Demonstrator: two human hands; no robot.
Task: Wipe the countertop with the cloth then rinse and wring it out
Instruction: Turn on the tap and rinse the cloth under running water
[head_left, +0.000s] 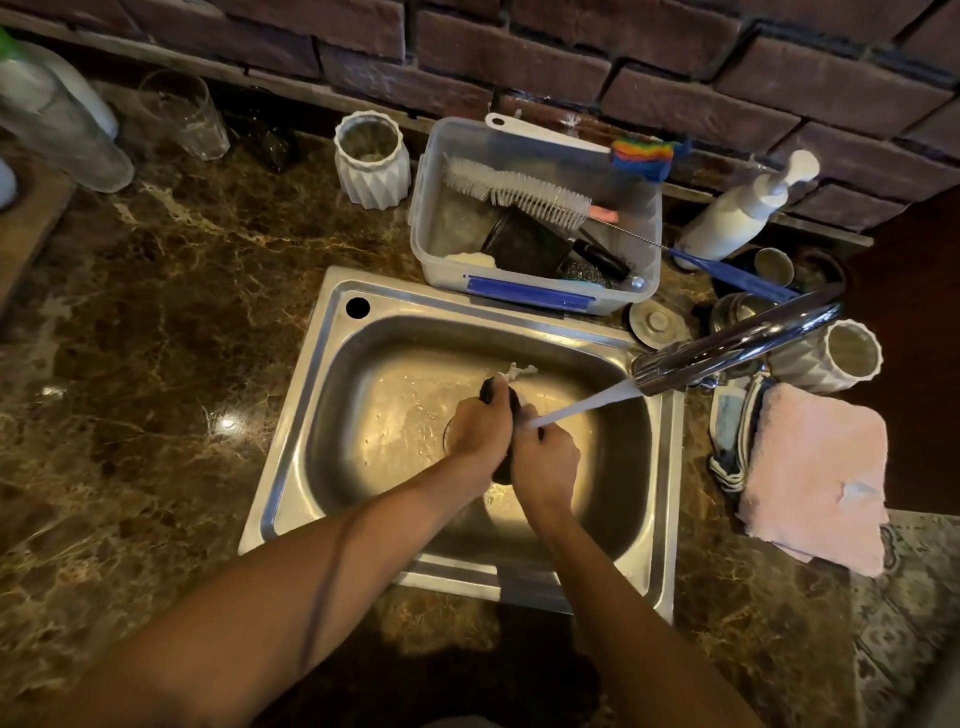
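Note:
Over the middle of the steel sink (291, 467) both my hands grip a dark wet cloth (514, 402) bunched between them. My left hand (480, 428) holds its left side and my right hand (545, 460) holds its right side; only dark ends show above and below the fingers. The chrome faucet (727, 345) reaches in from the right. Its running water stream (587, 402) lands on my right hand and the cloth. The brown marble countertop (156, 338) surrounds the sink.
A clear plastic tub (535, 291) of brushes stands behind the sink. White ribbed cups (371, 161) (852, 358), a soap pump bottle (743, 208), steel cups and a folded pink towel (815, 483) crowd the back and right. Glasses (184, 111) stand at the far left.

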